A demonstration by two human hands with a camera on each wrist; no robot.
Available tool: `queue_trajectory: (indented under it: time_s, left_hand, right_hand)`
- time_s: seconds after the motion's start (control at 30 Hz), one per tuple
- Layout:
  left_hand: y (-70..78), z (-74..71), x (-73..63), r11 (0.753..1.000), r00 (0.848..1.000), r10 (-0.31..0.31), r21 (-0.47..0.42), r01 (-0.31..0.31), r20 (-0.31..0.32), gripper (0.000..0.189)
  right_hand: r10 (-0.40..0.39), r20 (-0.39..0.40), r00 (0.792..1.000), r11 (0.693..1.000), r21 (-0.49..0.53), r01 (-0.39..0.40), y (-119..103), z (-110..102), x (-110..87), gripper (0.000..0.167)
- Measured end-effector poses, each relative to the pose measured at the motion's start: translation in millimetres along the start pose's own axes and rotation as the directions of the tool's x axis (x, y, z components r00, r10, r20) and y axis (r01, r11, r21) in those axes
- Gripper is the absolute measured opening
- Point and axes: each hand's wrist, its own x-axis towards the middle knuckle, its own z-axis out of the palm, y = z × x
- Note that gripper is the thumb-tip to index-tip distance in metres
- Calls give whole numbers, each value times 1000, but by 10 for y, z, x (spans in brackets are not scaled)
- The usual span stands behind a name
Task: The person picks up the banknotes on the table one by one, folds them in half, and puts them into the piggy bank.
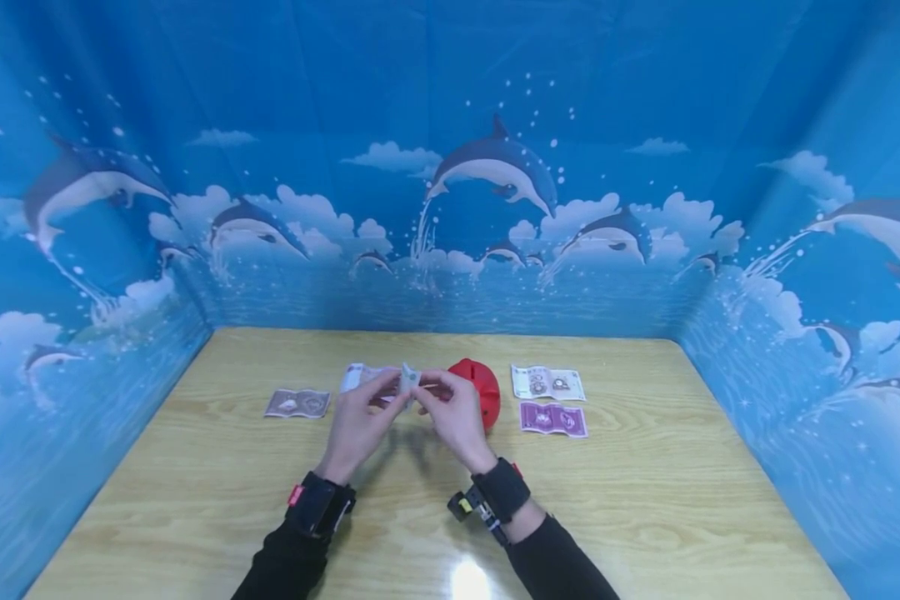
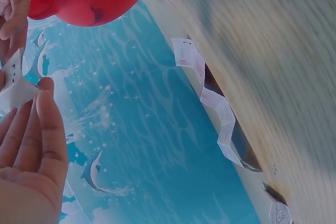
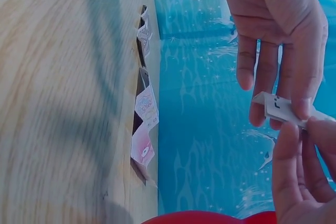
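Above the table, a small folded banknote (image 1: 410,377) is held between both hands at their fingertips. My left hand (image 1: 356,429) pinches its left side with thumb and fingers. On the other side, my right hand (image 1: 453,417) pinches the note too. The right wrist view shows the pale folded paper of this banknote (image 3: 283,109) where the two hands meet. Right behind the right hand stands a red piggy bank (image 1: 487,390), partly covered by that hand, with a dark slot on top. Behind the left hand lies a whitish-pink creased banknote (image 1: 355,376), partly hidden.
A grey-brown banknote (image 1: 297,403) lies on the wooden table (image 1: 645,500) to the left. To the right of the piggy bank lie a whitish banknote (image 1: 547,383) and a purple banknote (image 1: 553,419), both creased in waves. A blue dolphin-print curtain (image 1: 330,283) encloses the back and sides.
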Motion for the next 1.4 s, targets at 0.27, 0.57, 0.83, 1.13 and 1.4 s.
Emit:
queue_trajectory:
  time_s: [0.27,0.57,0.83,1.13,1.4]
  left_hand:
    - [39,-35,9,1000,998,-9,-12,10,61,33]
    - [48,-29,7,1000,996,-19,0,19,84,29]
    - [39,-10,18,998,994,-50,-41,54,96,22]
    - [50,-4,10,993,987,-86,-69,96,135,17]
    - [37,31,8,972,991,-108,-203,123,82,15]
  right_hand:
    - [-30,4,1000,999,45,30,-128,10,-36,23]
    - [-9,43,999,1000,30,8,98,25,74,40]
    - [-16,24,1000,1000,-1,16,176,33,98,33]
    - [-7,0,1000,999,-53,7,160,-7,71,31]
    - [-5,-19,1000,1000,19,6,163,-17,75,25]
